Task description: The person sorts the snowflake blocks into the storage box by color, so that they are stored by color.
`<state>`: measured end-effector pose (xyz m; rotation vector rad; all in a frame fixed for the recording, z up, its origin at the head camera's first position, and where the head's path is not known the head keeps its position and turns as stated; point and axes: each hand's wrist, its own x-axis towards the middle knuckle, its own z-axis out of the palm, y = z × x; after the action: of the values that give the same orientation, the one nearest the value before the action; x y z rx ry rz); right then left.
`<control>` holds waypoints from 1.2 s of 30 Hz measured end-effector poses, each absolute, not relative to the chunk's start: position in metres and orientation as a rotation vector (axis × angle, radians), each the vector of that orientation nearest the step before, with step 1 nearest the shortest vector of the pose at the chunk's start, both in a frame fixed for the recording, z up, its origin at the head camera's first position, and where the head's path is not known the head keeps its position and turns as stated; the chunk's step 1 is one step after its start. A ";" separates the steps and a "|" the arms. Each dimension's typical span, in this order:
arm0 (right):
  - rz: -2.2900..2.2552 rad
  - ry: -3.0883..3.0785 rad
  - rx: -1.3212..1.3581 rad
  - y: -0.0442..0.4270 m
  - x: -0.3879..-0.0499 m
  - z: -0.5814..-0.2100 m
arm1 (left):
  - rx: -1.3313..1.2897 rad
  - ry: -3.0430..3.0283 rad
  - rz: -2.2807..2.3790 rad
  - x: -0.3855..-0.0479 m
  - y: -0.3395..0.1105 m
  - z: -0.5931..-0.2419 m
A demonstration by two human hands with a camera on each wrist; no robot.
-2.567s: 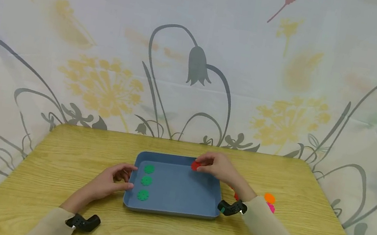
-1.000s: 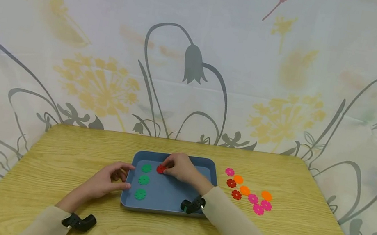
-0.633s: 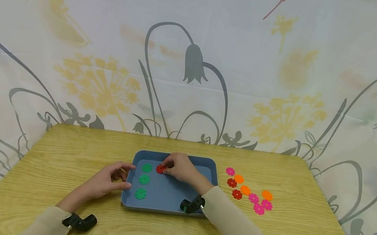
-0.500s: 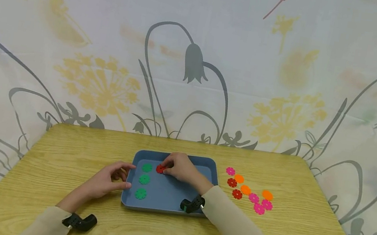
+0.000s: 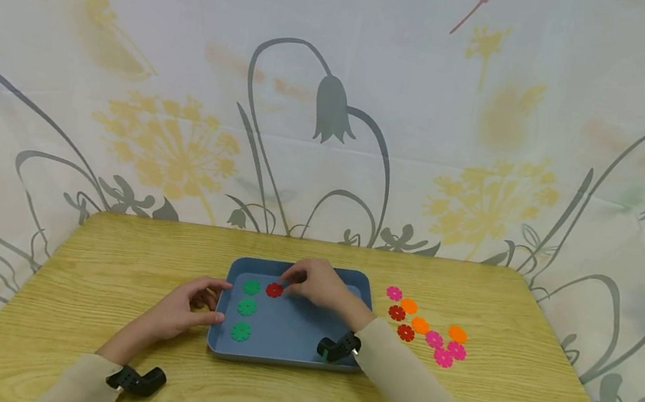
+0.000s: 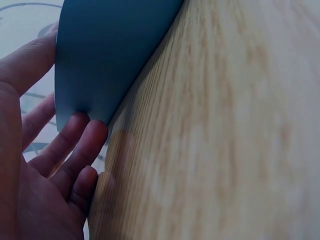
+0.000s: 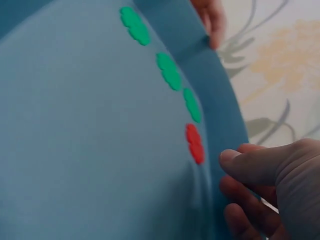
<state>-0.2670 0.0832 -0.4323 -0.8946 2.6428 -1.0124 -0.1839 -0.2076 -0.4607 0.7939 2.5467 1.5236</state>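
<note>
- One red, flower-shaped, plastic-looking disc (image 5: 274,290) lies flat on the floor of the blue-grey rectangular tray (image 5: 285,363), near its far wall.
- From the fingertips of the right hand (image 5: 318,283), the red disc lies just to the left; the right wrist view shows a gap between thumb and disc. Being round, the disc gives no long axis to line up with, and the right hand is the nearer of the two.
- Its look: bright red, thin, with a notched, petal-like edge.
- The right hand's fingers are loosely bent, thumb and fingertips apart, with nothing between them.
- At the tray's left end, the left hand (image 5: 185,310) touches the wall and rim, its fingers spread and relaxed, bearing on the outside without lifting anything.
- Three green flower-shaped discs (image 5: 247,306) run in a column along the tray's left side; the red disc sits just right of the farthest one, not touching it.
- Right of the tray, on the wood-grained table (image 5: 238,400), lie two dark red discs (image 5: 406,332), three orange discs (image 5: 420,325) and four pink discs (image 5: 443,357).
</note>
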 end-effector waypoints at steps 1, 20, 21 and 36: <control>-1.026 2.640 -0.891 0.086 -0.268 -0.431 | 0.795 2.547 1.525 -0.184 -0.208 -0.461; -1.293 2.780 -0.671 0.201 -0.263 -0.418 | 0.818 2.558 1.514 -0.187 -0.209 -0.465; -1.293 2.783 -0.649 0.207 -0.262 -0.419 | 0.815 2.556 1.516 -0.187 -0.209 -0.465; -1.202 2.802 -0.497 0.268 -0.238 -0.441 | 0.815 2.535 1.519 -0.172 -0.200 -0.439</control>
<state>-0.2379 0.2675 -0.4413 -0.4967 2.8021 -1.2016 -0.1718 -0.1998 -0.4387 0.8146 2.5346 1.5194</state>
